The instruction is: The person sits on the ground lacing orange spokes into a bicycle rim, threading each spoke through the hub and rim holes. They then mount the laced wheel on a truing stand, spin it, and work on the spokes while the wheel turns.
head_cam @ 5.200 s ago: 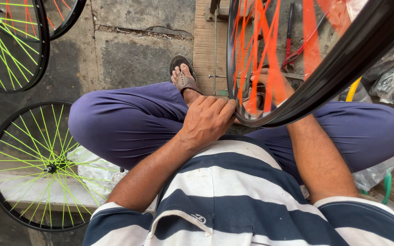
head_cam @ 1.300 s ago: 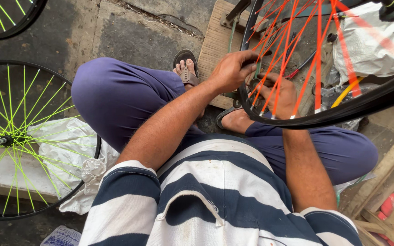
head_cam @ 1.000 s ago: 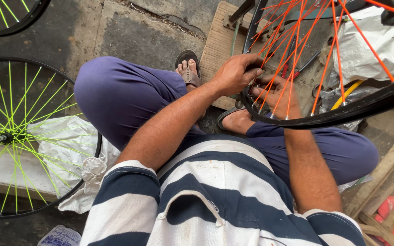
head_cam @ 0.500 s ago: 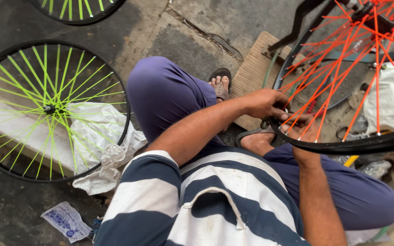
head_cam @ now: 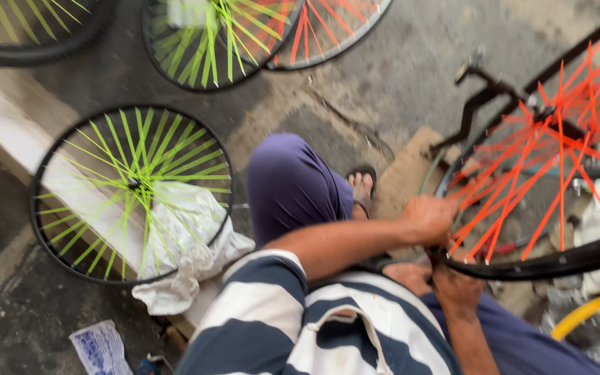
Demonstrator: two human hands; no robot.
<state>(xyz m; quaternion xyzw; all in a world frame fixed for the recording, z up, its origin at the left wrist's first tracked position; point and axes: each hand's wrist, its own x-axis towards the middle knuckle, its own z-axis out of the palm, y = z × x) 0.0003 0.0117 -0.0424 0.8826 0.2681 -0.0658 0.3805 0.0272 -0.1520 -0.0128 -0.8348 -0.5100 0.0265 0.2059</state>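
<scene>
A black bicycle wheel with orange spokes (head_cam: 557, 262) stands upright at the right, held over my lap. My left hand (head_cam: 428, 219) reaches across and closes on its rim at the lower left edge. Just below, my right hand (head_cam: 456, 286) grips the same rim from underneath; it is blurred and its fingers are partly hidden. I sit in purple trousers with one sandalled foot (head_cam: 362, 187) on the ground beside a wooden board (head_cam: 403, 173).
A green-spoked wheel (head_cam: 133, 191) lies at the left on a pale slab over white crumpled cloth (head_cam: 192, 260). More wheels (head_cam: 223, 35) lean at the top. A black metal stand (head_cam: 484, 94) is behind the orange wheel, a yellow hose (head_cam: 585, 314) at lower right, a printed packet (head_cam: 98, 347) at lower left.
The view has swung left and pulled back, so the orange-spoked wheel now sits further right and more wheels show at the top. Both hands stay on its rim.
</scene>
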